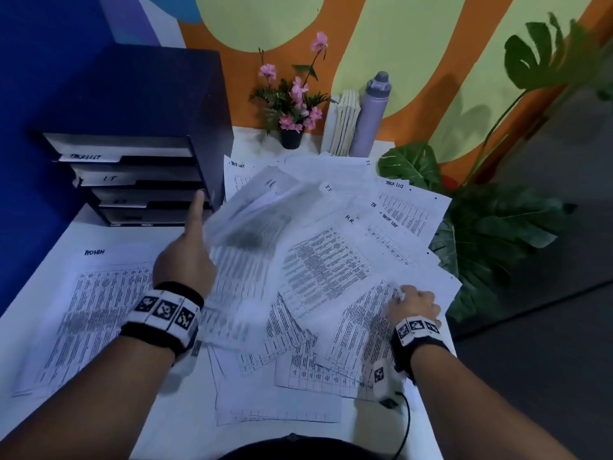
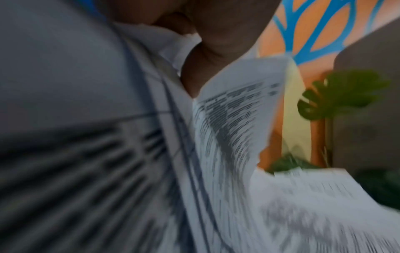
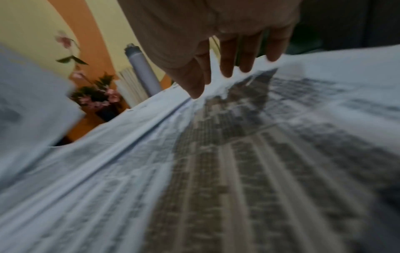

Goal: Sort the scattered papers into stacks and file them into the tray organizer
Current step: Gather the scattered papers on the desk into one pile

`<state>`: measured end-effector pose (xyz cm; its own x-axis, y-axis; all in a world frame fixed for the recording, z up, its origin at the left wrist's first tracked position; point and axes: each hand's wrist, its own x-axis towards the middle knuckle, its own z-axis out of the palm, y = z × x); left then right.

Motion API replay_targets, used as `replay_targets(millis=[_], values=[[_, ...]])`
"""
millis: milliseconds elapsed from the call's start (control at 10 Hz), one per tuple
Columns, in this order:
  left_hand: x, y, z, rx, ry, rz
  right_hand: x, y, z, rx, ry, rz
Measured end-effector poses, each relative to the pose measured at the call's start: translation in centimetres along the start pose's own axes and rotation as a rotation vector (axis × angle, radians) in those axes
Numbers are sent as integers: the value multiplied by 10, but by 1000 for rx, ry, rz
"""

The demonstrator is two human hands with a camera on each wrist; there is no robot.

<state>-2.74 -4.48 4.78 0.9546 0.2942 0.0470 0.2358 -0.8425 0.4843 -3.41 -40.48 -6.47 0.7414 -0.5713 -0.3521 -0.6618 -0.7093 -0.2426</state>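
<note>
Printed sheets point(image 1: 325, 267) lie scattered over the white table point(image 1: 179, 426), hand-labelled TASK LIST, IT and H.R. One sheet marked ADMIN point(image 1: 99, 303) lies flat at the left. My left hand point(image 1: 185, 260) holds a few blurred, lifted sheets point(image 1: 255, 210) above the pile, with its index finger stretched toward the dark tray organizer point(image 1: 212, 154). In the left wrist view the thumb side of the hand point(image 2: 205, 56) grips the curled sheets point(image 2: 233, 116). My right hand point(image 1: 414, 303) rests on the pile at the right, its straight fingers point(image 3: 227, 65) touching the paper point(image 3: 238, 154).
The organizer stands at the back left with labelled trays. A potted pink flower point(image 1: 292, 107), upright books point(image 1: 343, 124) and a lilac bottle point(image 1: 371, 117) line the back wall. A big leafy plant point(image 1: 497, 234) overhangs the table's right edge. A cable point(image 1: 406, 426) trails near my right wrist.
</note>
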Motion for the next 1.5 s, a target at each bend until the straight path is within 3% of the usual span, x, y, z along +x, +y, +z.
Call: replay_targets(millis=[100,200,300,400,500,600,700,800,900,1000,1200,1300,1400,1500], values=[[4,19,-16,-178,180,40,-3,17,5,-33,-63,75],[3,36,-19,-341,384,100,-9,15,9,-111,-121,-114],[4,49,-20,-539,395,17,-13,14,16,-208,-159,-401],[21,44,-5,-657,211,-94,-12,17,22,-280,-190,-587],[43,17,36,-751,-114,-369,-11,19,20,-245,-165,-581],[41,2,72,-651,-335,-497,-13,24,13,-141,-58,-279],[30,5,102,-327,-433,-431,-9,30,6,-101,-129,-43],[25,12,114,-170,-480,-409,-1,33,5,-49,-190,-15],[16,24,125,-161,-515,-344,0,29,7,178,-185,-12],[9,32,127,-243,-558,-359,-5,18,2,309,-77,-83],[-14,-1,128,-217,-670,-447,6,6,-8,659,79,-11],[-34,-26,127,-245,-722,-466,-4,-6,-6,740,-61,-37],[-48,-36,119,-276,-683,-482,-13,-18,8,603,-169,-82],[-40,-40,107,-161,-558,-417,-10,-36,-2,453,-70,-205]])
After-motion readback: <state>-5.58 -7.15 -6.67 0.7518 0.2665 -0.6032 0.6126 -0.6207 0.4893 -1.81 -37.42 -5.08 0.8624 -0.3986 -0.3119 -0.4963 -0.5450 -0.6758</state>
